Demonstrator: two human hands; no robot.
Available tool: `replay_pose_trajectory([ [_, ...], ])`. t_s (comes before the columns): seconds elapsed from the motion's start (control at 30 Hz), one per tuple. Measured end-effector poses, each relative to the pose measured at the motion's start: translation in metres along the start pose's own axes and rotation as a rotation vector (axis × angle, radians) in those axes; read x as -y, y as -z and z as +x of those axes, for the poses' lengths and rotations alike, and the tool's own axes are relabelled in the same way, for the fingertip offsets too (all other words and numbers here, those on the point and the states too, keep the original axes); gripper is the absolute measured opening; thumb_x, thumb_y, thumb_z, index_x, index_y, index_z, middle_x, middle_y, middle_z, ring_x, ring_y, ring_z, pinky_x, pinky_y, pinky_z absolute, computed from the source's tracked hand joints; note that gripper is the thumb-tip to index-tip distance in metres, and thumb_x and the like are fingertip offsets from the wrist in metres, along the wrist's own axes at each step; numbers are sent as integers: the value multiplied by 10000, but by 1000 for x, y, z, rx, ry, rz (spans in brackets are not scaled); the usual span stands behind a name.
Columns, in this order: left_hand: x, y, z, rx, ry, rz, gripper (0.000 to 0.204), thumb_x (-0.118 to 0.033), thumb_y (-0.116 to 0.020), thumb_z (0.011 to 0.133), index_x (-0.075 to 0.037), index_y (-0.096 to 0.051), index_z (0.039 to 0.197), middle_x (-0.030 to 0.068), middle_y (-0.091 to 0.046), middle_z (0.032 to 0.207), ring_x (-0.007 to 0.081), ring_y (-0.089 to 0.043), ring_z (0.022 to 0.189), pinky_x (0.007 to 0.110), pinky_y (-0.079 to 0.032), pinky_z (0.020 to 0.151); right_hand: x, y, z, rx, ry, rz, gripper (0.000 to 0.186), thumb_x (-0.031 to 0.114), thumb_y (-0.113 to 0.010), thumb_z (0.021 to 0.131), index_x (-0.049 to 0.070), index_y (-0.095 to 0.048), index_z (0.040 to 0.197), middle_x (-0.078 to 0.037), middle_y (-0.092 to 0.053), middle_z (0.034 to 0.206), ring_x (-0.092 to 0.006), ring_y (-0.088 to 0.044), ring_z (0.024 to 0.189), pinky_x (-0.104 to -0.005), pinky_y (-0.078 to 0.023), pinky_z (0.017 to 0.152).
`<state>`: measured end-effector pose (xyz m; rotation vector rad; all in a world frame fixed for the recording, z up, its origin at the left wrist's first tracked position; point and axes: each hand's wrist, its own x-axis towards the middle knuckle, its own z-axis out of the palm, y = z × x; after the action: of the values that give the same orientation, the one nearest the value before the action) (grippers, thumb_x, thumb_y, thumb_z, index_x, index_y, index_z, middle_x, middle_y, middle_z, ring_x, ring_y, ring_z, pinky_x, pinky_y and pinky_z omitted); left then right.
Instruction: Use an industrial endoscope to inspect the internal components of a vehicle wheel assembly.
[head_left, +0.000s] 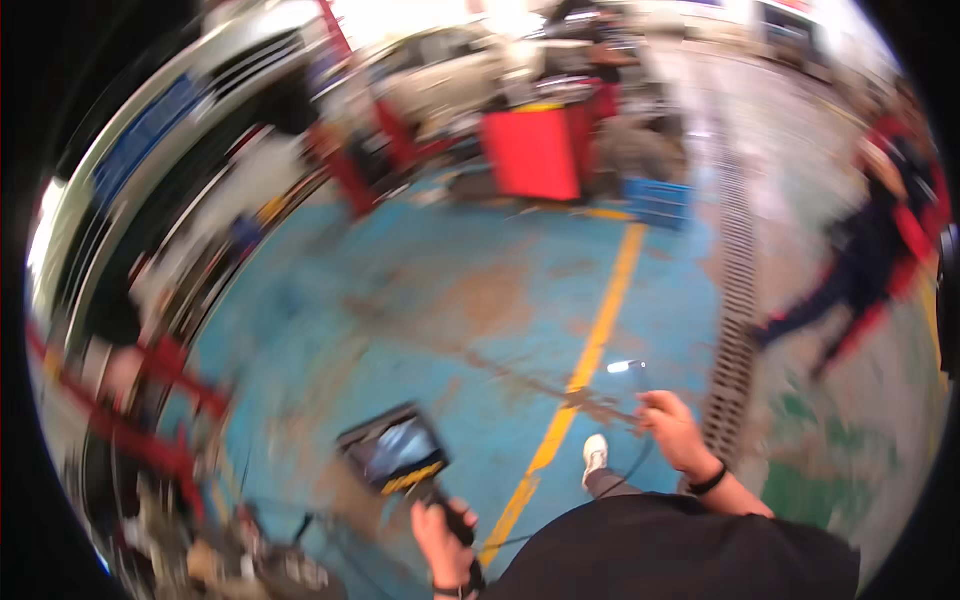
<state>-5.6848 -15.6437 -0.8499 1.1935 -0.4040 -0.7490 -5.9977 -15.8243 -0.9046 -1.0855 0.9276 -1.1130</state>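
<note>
My left hand (442,538) is wrapped round the black handle of a handheld inspection camera (398,448), low in the picture. Its screen, in a black housing with yellow marking, is lit and tilts up toward me. A thin dark cable (640,462) runs from the handle across my front to my right hand (676,428). There my fingers pinch the cable close to its end. Beyond the fingertips a bright white light (622,367) glows at the cable's tip, in the air above the floor. Motion blur softens the fine details.
Red lift posts and arms (170,450) stand along the left beside a vehicle. A red tool cabinet (530,152) and a blue crate (657,203) are ahead. A floor grate (735,260) runs along the right, with a person in dark and red clothes (870,240) beyond it.
</note>
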Motion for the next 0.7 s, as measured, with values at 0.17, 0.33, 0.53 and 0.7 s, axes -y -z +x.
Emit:
replay_pose_trajectory([
  [0.17, 28, 12, 60, 46, -45, -21, 339, -319, -614, 937, -53, -499, 1114, 106, -638, 841, 183, -623, 649, 320, -535, 585, -55, -13, 95, 117, -112, 208, 179, -8, -478, 933, 8, -584, 1076, -42, -570, 969, -121, -537, 834, -274, -452, 793],
  [0.33, -15, -7, 191, -112, -170, -9, 577, -427, -649, 911, -19, -490, 1285, 100, -626, 823, 196, -611, 642, 326, -515, 578, -29, -147, 278, 375, -112, 126, 193, 40, -474, 989, 3, -568, 1153, -62, -580, 1002, -133, -549, 863, -287, -449, 821],
  [0.53, -26, -5, 266, -298, -209, -52, 462, -377, -657, 905, -36, -495, 1171, 116, -635, 839, 201, -626, 652, 331, -536, 588, -41, -257, 411, 591, -263, 166, 242, 54, -461, 980, -17, -563, 1187, -75, -591, 982, -139, -528, 854, -281, -436, 803],
  [0.7, -29, 26, 338, -437, -248, -107, 356, -300, -631, 908, -42, -493, 1110, 129, -641, 837, 207, -639, 652, 336, -552, 583, -78, -361, 476, 734, -350, 242, 209, 20, -463, 937, -10, -577, 1109, -88, -589, 987, -167, -517, 856, -302, -435, 796],
])
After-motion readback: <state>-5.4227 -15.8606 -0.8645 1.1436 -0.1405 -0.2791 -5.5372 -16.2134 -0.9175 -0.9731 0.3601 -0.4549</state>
